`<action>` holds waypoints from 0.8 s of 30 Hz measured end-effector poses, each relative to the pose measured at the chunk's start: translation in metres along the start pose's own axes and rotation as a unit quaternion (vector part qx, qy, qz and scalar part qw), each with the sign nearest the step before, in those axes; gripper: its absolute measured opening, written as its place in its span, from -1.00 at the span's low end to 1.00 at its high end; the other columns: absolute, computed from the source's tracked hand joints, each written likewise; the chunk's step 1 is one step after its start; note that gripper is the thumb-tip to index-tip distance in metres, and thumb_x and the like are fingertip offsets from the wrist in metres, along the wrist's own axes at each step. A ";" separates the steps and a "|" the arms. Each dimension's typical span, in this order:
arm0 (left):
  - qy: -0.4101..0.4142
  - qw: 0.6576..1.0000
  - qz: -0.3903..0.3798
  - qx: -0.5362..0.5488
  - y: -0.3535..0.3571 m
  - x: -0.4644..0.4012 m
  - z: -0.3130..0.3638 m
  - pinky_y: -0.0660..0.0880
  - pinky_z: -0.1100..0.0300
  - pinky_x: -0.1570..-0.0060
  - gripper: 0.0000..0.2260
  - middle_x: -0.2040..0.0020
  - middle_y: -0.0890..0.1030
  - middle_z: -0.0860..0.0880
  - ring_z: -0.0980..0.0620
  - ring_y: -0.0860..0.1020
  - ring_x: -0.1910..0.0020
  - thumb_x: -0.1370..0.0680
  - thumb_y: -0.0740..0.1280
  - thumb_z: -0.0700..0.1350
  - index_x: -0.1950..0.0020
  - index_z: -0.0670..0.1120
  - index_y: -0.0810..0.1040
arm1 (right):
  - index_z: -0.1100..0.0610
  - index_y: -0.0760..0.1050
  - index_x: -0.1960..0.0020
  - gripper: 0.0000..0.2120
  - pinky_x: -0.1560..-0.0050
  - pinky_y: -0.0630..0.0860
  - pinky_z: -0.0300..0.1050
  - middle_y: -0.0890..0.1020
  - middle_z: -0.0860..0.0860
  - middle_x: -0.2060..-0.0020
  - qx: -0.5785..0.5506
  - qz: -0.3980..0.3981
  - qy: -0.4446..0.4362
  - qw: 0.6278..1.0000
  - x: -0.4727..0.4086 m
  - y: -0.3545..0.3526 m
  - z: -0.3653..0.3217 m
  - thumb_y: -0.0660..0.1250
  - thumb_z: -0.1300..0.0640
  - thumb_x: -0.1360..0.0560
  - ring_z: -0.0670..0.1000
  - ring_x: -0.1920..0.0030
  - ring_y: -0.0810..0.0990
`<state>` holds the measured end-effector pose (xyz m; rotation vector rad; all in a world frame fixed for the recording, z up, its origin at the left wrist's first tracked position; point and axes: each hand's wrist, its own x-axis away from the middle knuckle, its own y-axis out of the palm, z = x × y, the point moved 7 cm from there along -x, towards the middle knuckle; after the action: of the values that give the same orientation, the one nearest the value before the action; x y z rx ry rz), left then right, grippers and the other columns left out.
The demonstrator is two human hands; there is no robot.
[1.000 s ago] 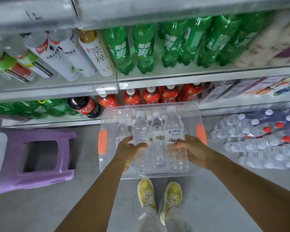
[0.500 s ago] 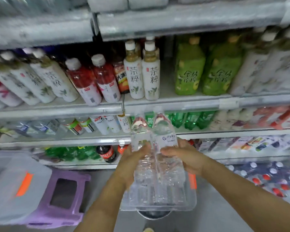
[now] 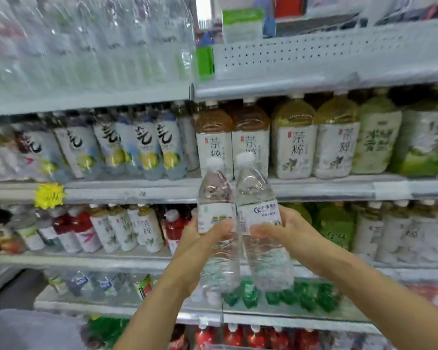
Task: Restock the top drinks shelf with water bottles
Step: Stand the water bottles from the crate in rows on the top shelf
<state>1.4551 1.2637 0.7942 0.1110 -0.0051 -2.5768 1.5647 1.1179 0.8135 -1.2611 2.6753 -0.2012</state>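
Person stands at drinks shelving, one clear water bottle in each hand, held upright side by side in front of the tea shelf. Left bottle (image 3: 216, 198): white cap, clear ribbed body, white label with green print. Right bottle (image 3: 259, 203): white cap, same ribbed body, white label with blue logo and text. The two bottles touch or nearly touch along their sides. Left hand (image 3: 200, 238) wraps fingers round the left bottle just below its label; right hand (image 3: 286, 231) curls round the right bottle at label height. Top shelf (image 3: 86, 97) sits above left, packed with blurred clear bottles. Tea bottles (image 3: 293, 140) line the shelf right behind the caps.
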 end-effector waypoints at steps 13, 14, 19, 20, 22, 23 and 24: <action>0.184 0.983 0.004 -0.011 -0.043 -0.095 0.188 0.45 0.45 0.44 -0.78 0.34 0.59 0.42 0.45 0.58 0.30 -0.44 0.45 0.11 0.03 0.18 0.44 | -0.07 0.69 0.05 -0.66 -0.02 0.49 -0.09 0.74 -0.07 0.08 0.058 0.054 -0.179 0.981 -0.097 -0.016 -0.206 0.49 -0.22 -0.26 -0.08 0.07 0.71; 0.194 0.981 0.008 -0.015 -0.049 -0.106 0.198 0.45 0.38 0.38 -0.80 0.35 0.59 0.43 0.45 0.57 0.30 -0.45 0.44 0.11 0.05 0.21 0.43 | -0.01 0.69 0.09 -0.68 0.00 0.49 -0.08 0.74 -0.03 0.11 0.059 0.064 -0.191 0.978 -0.104 -0.019 -0.221 0.49 -0.19 -0.27 -0.05 0.09 0.71; 0.219 0.975 0.022 0.016 -0.069 -0.151 0.252 0.39 0.20 0.24 -0.55 0.04 0.67 0.15 0.21 0.60 0.14 -0.44 0.46 0.19 -0.20 0.05 0.39 | 0.22 0.62 -0.04 -0.71 -0.01 0.63 -0.07 0.73 0.15 0.05 0.026 0.076 -0.245 0.966 -0.146 -0.030 -0.296 0.48 0.07 -0.41 0.11 0.05 0.72; 0.220 0.975 0.025 0.026 -0.073 -0.160 0.258 0.41 0.16 0.15 -0.41 -0.10 0.62 0.06 0.13 0.59 0.02 -0.43 0.46 0.20 -0.36 0.08 0.31 | 0.27 0.60 -0.10 -0.69 0.05 0.62 -0.12 0.73 0.14 0.05 0.027 0.083 -0.251 0.964 -0.157 -0.032 -0.307 0.45 0.10 -0.45 0.08 0.07 0.73; 0.226 0.973 0.037 0.037 -0.078 -0.172 0.269 0.47 0.18 0.09 -0.37 -0.12 0.60 0.02 0.17 0.63 0.02 -0.45 0.47 0.16 -0.41 0.06 0.27 | 0.31 0.54 -0.22 -0.57 -0.07 0.58 -0.05 0.71 0.15 -0.01 0.031 0.114 -0.252 0.961 -0.180 -0.038 -0.324 0.47 0.09 -0.46 0.07 0.03 0.72; 0.236 0.970 0.042 0.046 -0.081 -0.177 0.275 0.52 0.25 0.22 -0.49 -0.03 0.61 0.04 0.27 0.65 0.18 -0.47 0.47 0.12 -0.30 0.04 0.32 | 0.29 0.50 -0.27 -0.51 -0.19 0.54 0.04 0.71 0.13 -0.03 0.035 0.132 -0.247 0.959 -0.193 -0.041 -0.328 0.49 0.06 -0.44 0.06 0.01 0.72; 0.240 0.969 0.038 0.055 -0.083 -0.184 0.278 0.53 0.31 0.38 -0.57 0.04 0.62 0.05 0.31 0.64 0.31 -0.48 0.47 0.08 -0.24 0.02 0.36 | 0.26 0.48 -0.29 -0.46 -0.28 0.48 0.10 0.71 0.10 -0.04 0.039 0.147 -0.244 0.958 -0.206 -0.044 -0.330 0.52 0.04 -0.42 0.05 -0.01 0.71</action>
<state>1.5434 1.4266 1.0839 0.7557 0.0276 -2.4088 1.6550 1.2646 1.1649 -0.7489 2.3508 0.0432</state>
